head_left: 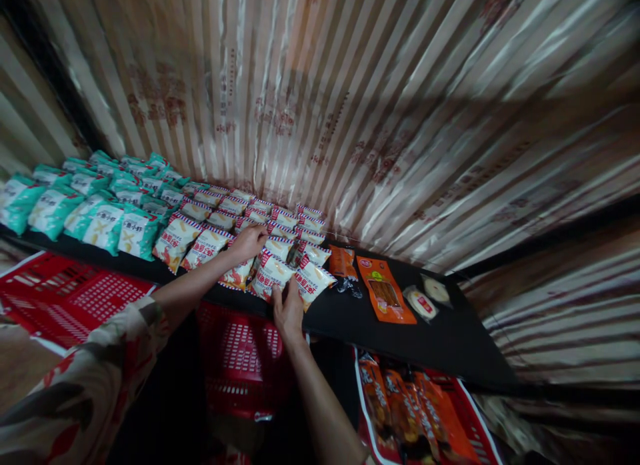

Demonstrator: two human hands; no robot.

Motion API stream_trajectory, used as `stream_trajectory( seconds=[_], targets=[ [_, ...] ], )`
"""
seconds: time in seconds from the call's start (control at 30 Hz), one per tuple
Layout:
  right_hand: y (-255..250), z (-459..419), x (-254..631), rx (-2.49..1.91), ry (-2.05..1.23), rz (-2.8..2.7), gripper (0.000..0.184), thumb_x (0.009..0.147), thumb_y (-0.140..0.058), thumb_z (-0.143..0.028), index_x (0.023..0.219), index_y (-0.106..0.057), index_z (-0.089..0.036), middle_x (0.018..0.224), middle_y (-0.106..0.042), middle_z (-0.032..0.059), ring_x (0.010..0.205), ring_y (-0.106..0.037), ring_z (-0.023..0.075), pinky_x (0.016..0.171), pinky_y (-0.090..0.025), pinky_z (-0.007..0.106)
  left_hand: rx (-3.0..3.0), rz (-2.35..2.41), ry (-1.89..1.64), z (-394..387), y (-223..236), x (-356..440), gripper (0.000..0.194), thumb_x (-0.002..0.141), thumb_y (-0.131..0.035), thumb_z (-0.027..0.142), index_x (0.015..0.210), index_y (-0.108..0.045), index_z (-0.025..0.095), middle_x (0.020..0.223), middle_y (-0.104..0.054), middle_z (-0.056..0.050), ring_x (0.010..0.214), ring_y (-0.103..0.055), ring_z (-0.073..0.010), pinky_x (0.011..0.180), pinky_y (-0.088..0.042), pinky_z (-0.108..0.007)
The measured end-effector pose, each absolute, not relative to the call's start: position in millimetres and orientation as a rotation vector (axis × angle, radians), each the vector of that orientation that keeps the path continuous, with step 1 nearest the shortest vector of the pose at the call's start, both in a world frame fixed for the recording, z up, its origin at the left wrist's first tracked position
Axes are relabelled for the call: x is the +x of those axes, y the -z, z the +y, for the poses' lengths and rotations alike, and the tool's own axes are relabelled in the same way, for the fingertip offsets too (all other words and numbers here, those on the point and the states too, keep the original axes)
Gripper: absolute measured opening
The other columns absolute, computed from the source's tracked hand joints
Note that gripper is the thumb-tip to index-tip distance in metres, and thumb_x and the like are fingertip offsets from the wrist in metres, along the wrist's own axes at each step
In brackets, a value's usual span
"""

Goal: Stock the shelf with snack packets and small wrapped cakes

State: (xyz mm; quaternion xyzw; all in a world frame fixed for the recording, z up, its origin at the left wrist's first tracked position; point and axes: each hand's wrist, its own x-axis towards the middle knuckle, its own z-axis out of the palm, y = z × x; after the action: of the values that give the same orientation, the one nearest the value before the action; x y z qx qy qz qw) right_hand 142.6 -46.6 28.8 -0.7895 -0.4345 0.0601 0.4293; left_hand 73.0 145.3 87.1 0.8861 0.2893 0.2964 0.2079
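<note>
White-and-orange snack bags with striped blue-and-red top edges stand in several rows on a black tabletop. My left hand point(250, 242) reaches in over the bags. Its fingers are curled together at the edge of one snack bag point(278, 248) in the second row, and the fingertips are partly hidden. Lower down, at the front row, is my right hand point(289, 310). Its thumb touches the bottom of a front snack bag point(273, 273), and its fingers lie against the neighbouring snack bag point(314, 282). A dark gap shows between thumb and fingers.
Teal snack bags point(103, 220) crowd the left. To the right lie an orange packet point(385, 290) and round white packs point(421, 304). Red baskets point(245, 345) sit below the table point(345, 318); the right one holds orange packets point(415, 405). A striped plastic sheet point(300, 105) hangs behind.
</note>
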Motion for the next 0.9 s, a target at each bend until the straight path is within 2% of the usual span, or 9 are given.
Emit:
stream_trajectory(
  seconds=[0.1, 0.2, 0.3, 0.4, 0.6, 0.9],
  targets=[
    [-28.1, -45.9, 144.2, -1.977, -0.157, -1.087, 0.057, 0.088, -0.040, -0.043, 0.130, -0.043, -0.006, 0.119, -0.059, 0.0212, 0.106, -0.059, 0.0294, 0.087, -0.046, 0.042, 2.448, 0.821, -0.942, 139.8, -84.3, 67.6, 0.027, 0.079, -0.045, 0.011, 0.100, -0.061, 0.014, 0.099, -0.062, -0.008, 0.098, -0.057, -0.0193, 0.091, -0.046, -0.034],
    [-29.1, -46.1, 144.9, -1.977, -0.183, -1.090, 0.057, 0.088, -0.041, -0.044, 0.130, -0.042, -0.006, 0.117, -0.060, 0.0209, 0.104, -0.060, 0.0295, 0.086, -0.047, 0.041, 2.445, 0.878, -1.140, 122.0, -77.0, 53.2, 0.035, 0.082, -0.041, 0.012, 0.114, -0.054, 0.011, 0.119, -0.054, -0.013, 0.113, -0.050, -0.0208, 0.099, -0.042, -0.036],
    [-30.3, -46.8, 144.6, -1.951, -0.167, -1.099, 0.056, 0.088, -0.040, -0.043, 0.131, -0.042, -0.007, 0.118, -0.060, 0.0204, 0.106, -0.059, 0.0288, 0.087, -0.046, 0.041, 2.489, 0.940, -1.275, 92.1, -57.6, 32.0, 0.032, 0.086, -0.038, 0.015, 0.115, -0.054, 0.014, 0.127, -0.049, -0.013, 0.122, -0.043, -0.0222, 0.103, -0.038, -0.041],
    [-29.9, -46.8, 144.5, -1.922, -0.139, -1.105, 0.053, 0.088, -0.040, -0.042, 0.130, -0.043, -0.010, 0.119, -0.059, 0.0183, 0.106, -0.058, 0.0273, 0.087, -0.045, 0.040, 2.601, 0.990, -1.275, 61.8, -28.1, 12.0, 0.035, 0.086, -0.040, 0.017, 0.120, -0.052, 0.014, 0.138, -0.040, -0.016, 0.132, -0.031, -0.0274, 0.106, -0.032, -0.047],
    [-26.9, -45.8, 144.8, -1.888, -0.108, -1.127, 0.049, 0.088, -0.040, -0.042, 0.127, -0.046, -0.012, 0.113, -0.062, 0.0157, 0.104, -0.058, 0.0257, 0.086, -0.045, 0.039, 2.683, 1.185, -1.221, 35.7, 7.6, -3.2, 0.044, 0.086, -0.046, 0.021, 0.129, -0.048, 0.010, 0.144, -0.030, -0.023, 0.137, -0.020, -0.0356, 0.104, -0.028, -0.054],
    [-30.9, -42.4, 144.1, -1.904, -0.145, -1.139, 0.044, 0.089, -0.038, -0.037, 0.123, -0.048, -0.011, 0.112, -0.062, 0.0167, 0.102, -0.058, 0.0253, 0.087, -0.045, 0.038, 2.617, 1.218, -1.216, 33.7, 9.8, -6.5, 0.046, 0.087, -0.044, 0.025, 0.132, -0.044, 0.012, 0.140, -0.039, -0.020, 0.132, -0.034, -0.0308, 0.104, -0.030, -0.049]
  ],
)
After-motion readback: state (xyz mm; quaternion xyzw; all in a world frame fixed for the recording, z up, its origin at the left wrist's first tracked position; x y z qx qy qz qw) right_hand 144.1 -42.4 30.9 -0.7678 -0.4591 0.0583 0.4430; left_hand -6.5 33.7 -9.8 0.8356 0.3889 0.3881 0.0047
